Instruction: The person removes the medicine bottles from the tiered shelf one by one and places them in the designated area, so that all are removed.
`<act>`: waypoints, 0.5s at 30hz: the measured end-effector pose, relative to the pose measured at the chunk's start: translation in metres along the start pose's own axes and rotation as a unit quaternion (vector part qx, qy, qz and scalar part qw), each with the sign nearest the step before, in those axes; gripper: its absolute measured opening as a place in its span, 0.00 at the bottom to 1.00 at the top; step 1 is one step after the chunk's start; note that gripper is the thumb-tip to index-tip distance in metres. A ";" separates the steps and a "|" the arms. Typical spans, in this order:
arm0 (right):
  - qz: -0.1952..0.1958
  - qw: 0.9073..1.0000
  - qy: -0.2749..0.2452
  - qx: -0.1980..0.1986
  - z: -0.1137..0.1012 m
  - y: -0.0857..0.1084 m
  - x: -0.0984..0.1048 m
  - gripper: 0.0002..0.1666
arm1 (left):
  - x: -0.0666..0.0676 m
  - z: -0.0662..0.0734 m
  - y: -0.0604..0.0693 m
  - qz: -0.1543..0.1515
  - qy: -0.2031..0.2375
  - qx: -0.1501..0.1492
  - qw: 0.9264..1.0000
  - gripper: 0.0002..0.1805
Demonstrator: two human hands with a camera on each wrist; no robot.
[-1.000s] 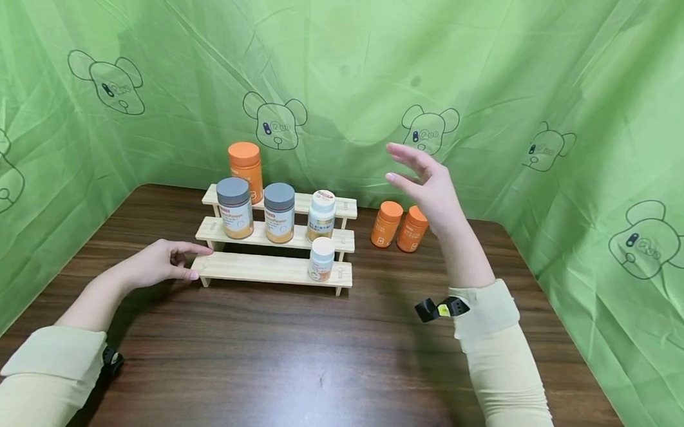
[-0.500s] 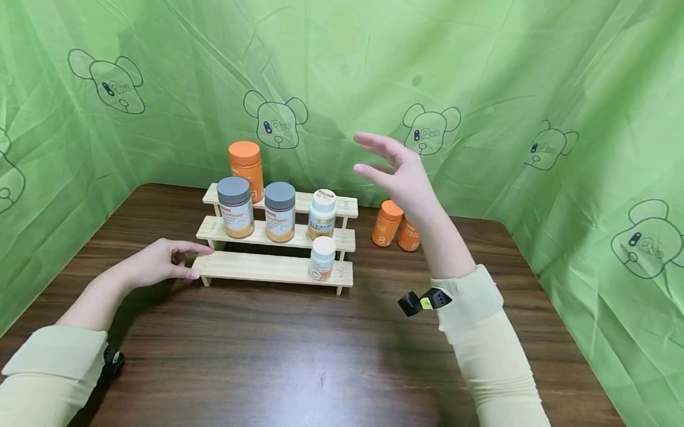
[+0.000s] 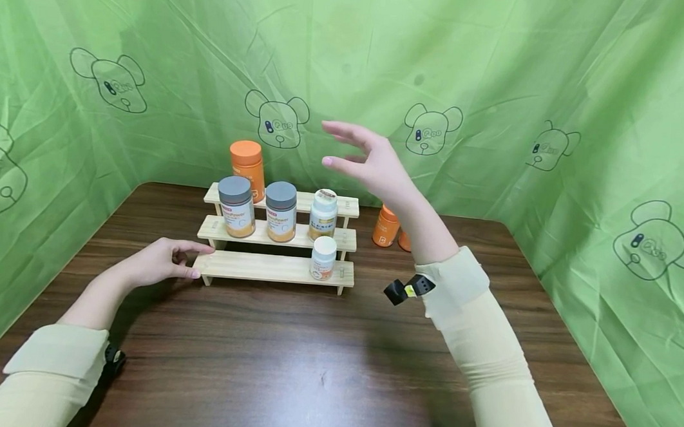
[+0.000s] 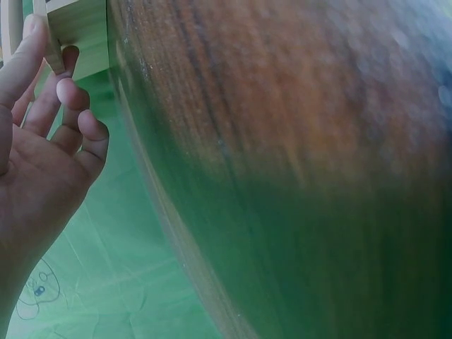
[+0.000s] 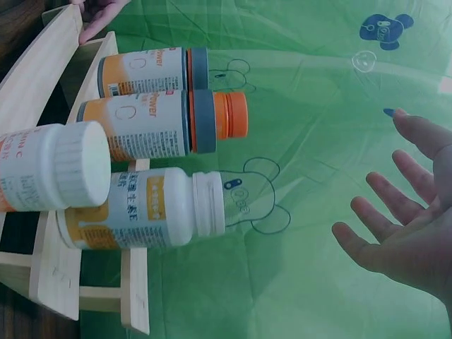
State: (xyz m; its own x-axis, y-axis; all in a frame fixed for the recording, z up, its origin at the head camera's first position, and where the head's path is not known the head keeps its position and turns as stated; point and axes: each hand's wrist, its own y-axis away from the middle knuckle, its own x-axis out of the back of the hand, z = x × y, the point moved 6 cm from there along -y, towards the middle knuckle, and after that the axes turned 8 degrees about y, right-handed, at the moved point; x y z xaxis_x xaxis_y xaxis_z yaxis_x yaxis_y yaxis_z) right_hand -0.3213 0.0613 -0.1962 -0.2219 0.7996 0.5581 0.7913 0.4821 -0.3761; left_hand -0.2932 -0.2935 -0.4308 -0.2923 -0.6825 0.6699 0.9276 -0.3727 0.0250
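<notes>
Above the rack [image 3: 258, 267], the right hand [image 3: 366, 161] hangs empty, fingers apart; the rack runs sideways, mostly down and leftward of it, its left end pinched by the left hand [image 3: 159, 263].

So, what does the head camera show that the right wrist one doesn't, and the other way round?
Only the head view shows the two small orange bottles beside the wooden rack, and the person's sleeves.

Only the right wrist view shows the open palm of the right hand, facing the camera.

Both show the rack, the left hand at its end, two grey-capped bottles, two white bottles, the big orange bottle (just its top by the wrist camera) and the green cloth.
</notes>
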 end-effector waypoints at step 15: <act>-0.059 0.996 0.063 -0.005 -0.033 -0.012 -0.037 0.33 | 0.001 0.006 0.001 0.002 -0.010 -0.017 1.000 0.28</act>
State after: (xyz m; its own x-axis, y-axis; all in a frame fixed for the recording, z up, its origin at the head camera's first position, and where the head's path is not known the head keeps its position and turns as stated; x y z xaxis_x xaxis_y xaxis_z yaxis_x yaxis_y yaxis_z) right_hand -0.3035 0.0142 -0.1884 -0.2415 0.6852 0.6871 0.7689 0.5671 -0.2953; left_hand -0.2910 -0.2908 -0.4256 -0.2840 -0.6719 0.6840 0.9202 -0.3913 -0.0024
